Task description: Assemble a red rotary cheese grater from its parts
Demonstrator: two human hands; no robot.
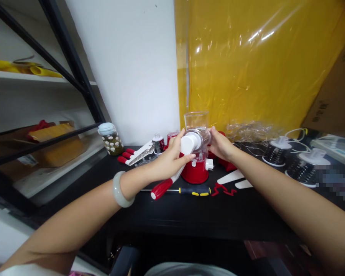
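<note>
A rotary grater with a clear hopper (196,119) and a red base (195,172) stands upright on the black table (166,218). My left hand (172,155) is wrapped round the white hub of its crank, whose red handle (161,189) points down toward me. On the other side, my right hand (220,145) grips the edge of the clear housing, its fingertips partly hidden. A white knob (209,165) sticks out from the right of the base. Just in front lies a screwdriver (194,191) with a dark blue and yellow handle.
White drum graters (276,151) stand at the right, near crumpled clear plastic (250,132). Red clips (222,189) and white strips lie beside the screwdriver. At the left are red-handled white parts (138,153), a small drum (158,143) and a dotted jar (111,142). Shelves rise far left.
</note>
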